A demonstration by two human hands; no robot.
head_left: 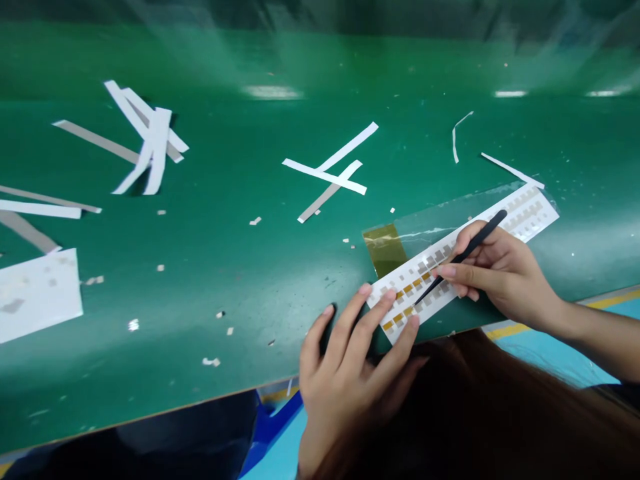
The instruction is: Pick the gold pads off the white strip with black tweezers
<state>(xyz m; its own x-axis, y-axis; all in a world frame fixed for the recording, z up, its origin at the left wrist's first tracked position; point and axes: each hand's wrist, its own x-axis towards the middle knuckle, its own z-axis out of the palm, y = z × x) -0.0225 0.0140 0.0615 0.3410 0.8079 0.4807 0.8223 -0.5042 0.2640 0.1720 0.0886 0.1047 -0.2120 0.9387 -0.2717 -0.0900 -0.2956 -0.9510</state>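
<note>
Tweezers (463,257), black and slender, are pinched in the right hand (500,273), tips on the white paper strip of amber and grey squares (530,213). Strip is pinned at the green bench (225,267) edge by the spread left hand (345,373), seemingly against sliding.

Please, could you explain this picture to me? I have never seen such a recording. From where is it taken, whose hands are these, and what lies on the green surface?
One camera, worn on a person's head, looks down at that person's own two hands. The left hand presses its fingertips on a white sheet of small squares. The right hand holds black tweezers, tip on the sheet. On the green mat lie white paper strips, an amber film piece and tiny scraps.
</note>
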